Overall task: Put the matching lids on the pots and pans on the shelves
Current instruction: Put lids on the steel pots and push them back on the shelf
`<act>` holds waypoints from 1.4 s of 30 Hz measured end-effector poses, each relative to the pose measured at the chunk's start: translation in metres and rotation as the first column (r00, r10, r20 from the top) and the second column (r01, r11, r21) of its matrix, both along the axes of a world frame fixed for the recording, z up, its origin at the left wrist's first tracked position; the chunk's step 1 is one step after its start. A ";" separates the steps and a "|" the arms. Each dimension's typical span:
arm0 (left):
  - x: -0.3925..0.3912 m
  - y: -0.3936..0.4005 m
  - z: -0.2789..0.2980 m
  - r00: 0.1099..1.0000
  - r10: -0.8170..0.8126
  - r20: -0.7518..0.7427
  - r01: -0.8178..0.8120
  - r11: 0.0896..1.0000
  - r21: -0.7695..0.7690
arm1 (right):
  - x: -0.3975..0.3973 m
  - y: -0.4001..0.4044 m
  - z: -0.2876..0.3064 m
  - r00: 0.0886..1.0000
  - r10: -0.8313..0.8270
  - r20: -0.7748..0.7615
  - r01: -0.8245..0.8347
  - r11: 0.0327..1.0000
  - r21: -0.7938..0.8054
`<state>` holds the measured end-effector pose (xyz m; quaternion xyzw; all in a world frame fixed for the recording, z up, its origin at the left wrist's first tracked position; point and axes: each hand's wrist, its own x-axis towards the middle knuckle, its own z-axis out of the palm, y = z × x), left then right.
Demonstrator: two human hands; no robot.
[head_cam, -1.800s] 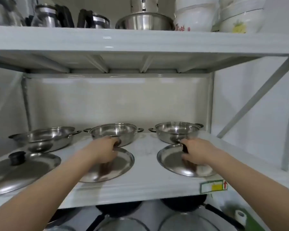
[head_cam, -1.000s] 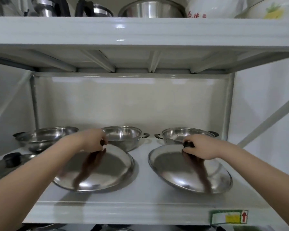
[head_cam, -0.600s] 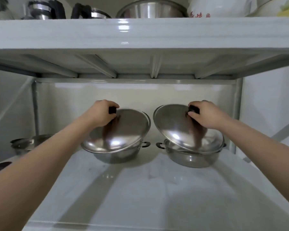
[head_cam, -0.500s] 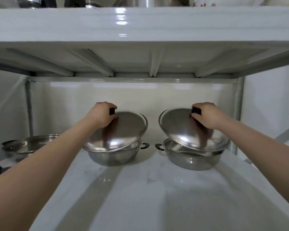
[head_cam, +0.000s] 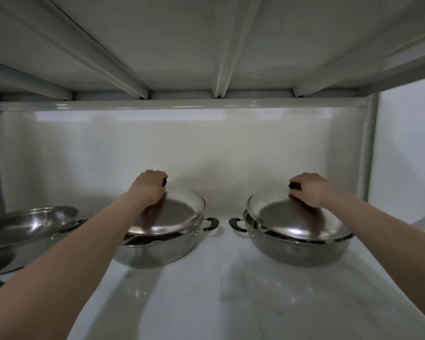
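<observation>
Two steel pots stand side by side at the back of the white shelf (head_cam: 231,290). My left hand (head_cam: 149,190) grips the black knob of a steel lid (head_cam: 179,214) that lies tilted over the left pot (head_cam: 162,251), its near edge lifted off the rim. Over the right pot (head_cam: 297,251) sits a second steel lid (head_cam: 280,217), nearly flat, with my right hand (head_cam: 307,190) closed on its black knob. Both pots have small black side handles.
A wide, shallow steel pan (head_cam: 22,231) without a lid stands at the far left. The upper shelf's underside (head_cam: 206,45) hangs low overhead, and a grey upright post (head_cam: 369,148) bounds the right side.
Both lids were lifted from the shelf front, carried back and lowered onto the two pots. The camera has moved closer in under the upper shelf.
</observation>
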<state>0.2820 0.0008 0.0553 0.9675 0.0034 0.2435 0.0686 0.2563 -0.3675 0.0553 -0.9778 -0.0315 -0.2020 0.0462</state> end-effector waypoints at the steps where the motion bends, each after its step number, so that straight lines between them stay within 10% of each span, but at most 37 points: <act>1: 0.004 0.000 -0.003 1.000 -0.008 -0.005 0.008 1.000 0.003 | 0.003 -0.002 -0.003 1.000 0.002 -0.008 -0.002 1.000 -0.001; 42: 0.001 0.024 -0.021 0.994 -0.050 -0.095 0.062 0.990 0.126 | 0.013 -0.004 -0.017 0.996 0.073 -0.043 -0.070 0.995 0.073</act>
